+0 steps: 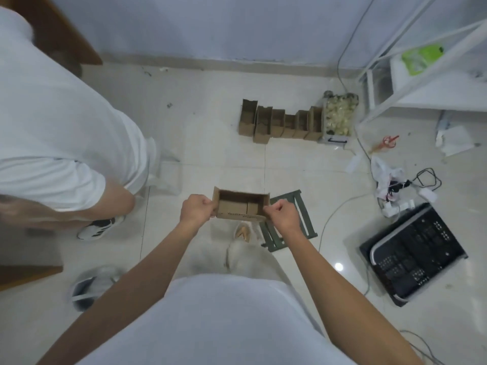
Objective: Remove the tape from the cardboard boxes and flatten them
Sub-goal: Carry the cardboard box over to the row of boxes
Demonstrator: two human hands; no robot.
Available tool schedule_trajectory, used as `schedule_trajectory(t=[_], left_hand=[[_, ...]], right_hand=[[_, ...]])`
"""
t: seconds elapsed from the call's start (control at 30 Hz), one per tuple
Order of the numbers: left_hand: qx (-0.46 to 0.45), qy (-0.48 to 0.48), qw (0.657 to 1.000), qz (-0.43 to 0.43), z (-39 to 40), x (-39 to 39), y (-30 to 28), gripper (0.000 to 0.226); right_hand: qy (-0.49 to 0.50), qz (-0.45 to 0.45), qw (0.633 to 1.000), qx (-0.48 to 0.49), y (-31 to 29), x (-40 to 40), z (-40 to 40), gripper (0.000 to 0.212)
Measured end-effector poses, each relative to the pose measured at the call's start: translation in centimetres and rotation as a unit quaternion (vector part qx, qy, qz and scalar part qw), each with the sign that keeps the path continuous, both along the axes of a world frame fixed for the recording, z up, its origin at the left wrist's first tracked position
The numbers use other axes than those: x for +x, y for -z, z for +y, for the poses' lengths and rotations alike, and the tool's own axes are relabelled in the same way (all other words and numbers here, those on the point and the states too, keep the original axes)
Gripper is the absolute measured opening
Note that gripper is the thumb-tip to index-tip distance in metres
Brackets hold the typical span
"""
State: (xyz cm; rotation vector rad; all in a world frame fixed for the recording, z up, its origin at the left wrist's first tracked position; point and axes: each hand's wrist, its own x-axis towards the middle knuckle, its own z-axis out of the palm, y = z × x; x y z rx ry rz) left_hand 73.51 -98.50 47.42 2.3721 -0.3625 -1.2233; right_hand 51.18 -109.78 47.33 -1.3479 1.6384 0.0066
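Fingers of both hands curl tight onto one open box (241, 205), which is held in the air above the tiled floor (224, 159), its open top facing the camera and its inner flaps showing. At the left a second person in white (52, 122) bends over, one sneaker (98, 229) planted on the tiles. Next comes the left hand (197, 209), gripping the box's left end, its knuckles pressed against the side wall. The box spans the gap between the two fists, touching both. The right hand (282, 215) pinches the box's right end at the near corner. Just beyond that hand a green stool (288, 222) stands on the floor. Farther back, a row of six open boxes (280, 123) stands side by side, touching, well apart from the held one. A clear bin (338, 115) sits against the row's right end. One black keyboard (413, 252) lies at the far right.
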Motion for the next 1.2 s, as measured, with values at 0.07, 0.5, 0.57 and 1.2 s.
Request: schedule_trajectory(t=[0.07,0.5,0.57,1.2], left_hand=[[-0.003,-0.002,1.000,0.006,-1.8,1.3,0.2,0.017],[-0.006,0.062,0.998,0.025,-16.3,12.3,0.8,0.020],[-0.015,0.074,0.997,0.019,-19.6,13.9,0.9,0.024],[-0.010,0.130,0.991,-0.025,-43.9,9.1,2.1,0.022]], right_hand=[[0.020,-0.011,1.000,0.014,0.4,1.1,-2.0,0.022],[0.114,-0.038,0.992,0.021,0.2,10.7,-14.0,0.019],[0.131,-0.037,0.991,0.018,0.0,11.8,-16.1,0.016],[0.154,-0.069,0.984,0.053,3.6,7.9,-40.9,0.026]])
